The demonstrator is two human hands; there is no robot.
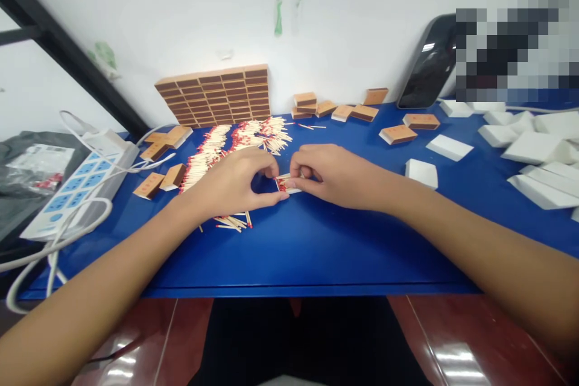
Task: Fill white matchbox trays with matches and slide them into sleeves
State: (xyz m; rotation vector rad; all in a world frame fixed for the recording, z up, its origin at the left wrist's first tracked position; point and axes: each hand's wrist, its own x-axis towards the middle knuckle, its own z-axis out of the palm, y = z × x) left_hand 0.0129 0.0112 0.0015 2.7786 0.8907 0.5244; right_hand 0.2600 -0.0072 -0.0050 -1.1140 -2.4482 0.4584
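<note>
Both hands meet over a blue table (316, 247) on a small white matchbox tray (286, 184) filled with red-tipped matches. My left hand (235, 184) pinches the tray's left end with thumb and fingers. My right hand (332, 175) is closed on its right end. Behind my left hand lies a long heap of loose matches (226, 145). A few stray matches (233, 223) lie under my left wrist.
A stacked wall of brown matchboxes (217, 96) leans against the white wall. Loose brown boxes (398, 132) and white inner trays (534, 148) are scattered at right. A white power strip (76, 184) with cables sits at left. A black device (429, 63) stands at back right.
</note>
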